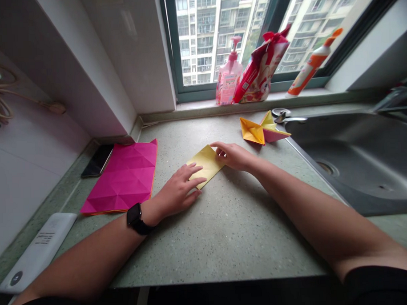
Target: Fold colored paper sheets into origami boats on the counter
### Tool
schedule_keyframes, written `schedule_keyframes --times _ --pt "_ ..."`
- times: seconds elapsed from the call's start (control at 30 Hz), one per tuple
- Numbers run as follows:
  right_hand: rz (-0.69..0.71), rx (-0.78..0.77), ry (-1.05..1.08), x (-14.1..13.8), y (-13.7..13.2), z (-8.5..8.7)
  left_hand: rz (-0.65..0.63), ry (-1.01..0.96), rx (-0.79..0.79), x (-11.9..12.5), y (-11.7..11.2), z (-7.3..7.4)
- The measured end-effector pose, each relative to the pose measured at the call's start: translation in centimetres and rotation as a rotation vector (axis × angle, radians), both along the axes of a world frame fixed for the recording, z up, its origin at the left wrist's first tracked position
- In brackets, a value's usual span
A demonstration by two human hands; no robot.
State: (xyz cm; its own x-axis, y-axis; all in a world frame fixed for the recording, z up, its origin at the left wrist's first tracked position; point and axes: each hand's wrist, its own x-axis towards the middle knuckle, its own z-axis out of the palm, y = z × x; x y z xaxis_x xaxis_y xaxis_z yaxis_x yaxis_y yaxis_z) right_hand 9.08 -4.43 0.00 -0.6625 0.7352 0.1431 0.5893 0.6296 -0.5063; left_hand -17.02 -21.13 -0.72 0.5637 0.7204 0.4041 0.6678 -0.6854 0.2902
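A folded yellow paper (pixel 206 164) lies flat on the speckled green counter (pixel 226 223). My left hand (pixel 178 191), with a black watch on its wrist, rests on the paper's near left end, fingers stretched out flat. On the paper's far right corner sits my right hand (pixel 233 154), fingers curled and pressing down. A finished yellow, orange and pink folded paper figure (pixel 263 130) stands behind, near the sink.
A creased pink paper sheet (pixel 124 177) lies at the left, a black phone (pixel 97 160) beside it and a white device (pixel 36 252) nearer me. The steel sink (pixel 357 160) is at the right. A pink pump bottle (pixel 229 76), red bag (pixel 261 70) and orange-capped bottle (pixel 313 64) stand on the sill.
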Motion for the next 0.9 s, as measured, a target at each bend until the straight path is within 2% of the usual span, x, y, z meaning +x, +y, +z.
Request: schedule_keyframes --times 0.13,0.3,0.57,0.73,0.9 --pt "0.079 0.113 0.038 -0.7 -0.3 -1.2 -0.139 0.112 -0.057 0.4 -0.1 0.1" --pt "0.140 0.204 0.107 -1.4 -1.2 -1.5 -0.219 0.136 -0.060 0.7 -0.2 0.6" --pt "0.198 0.267 0.150 -1.9 -2.1 -1.0 -0.219 0.198 -0.079 0.8 -0.3 0.4" --pt "0.195 0.199 0.028 -1.2 -2.1 -0.9 -0.147 0.264 -0.110 0.7 -0.5 0.3" --pt "0.121 0.093 -0.168 -0.5 -2.2 -1.0 -0.120 0.304 -0.129 0.8 -0.5 0.2"
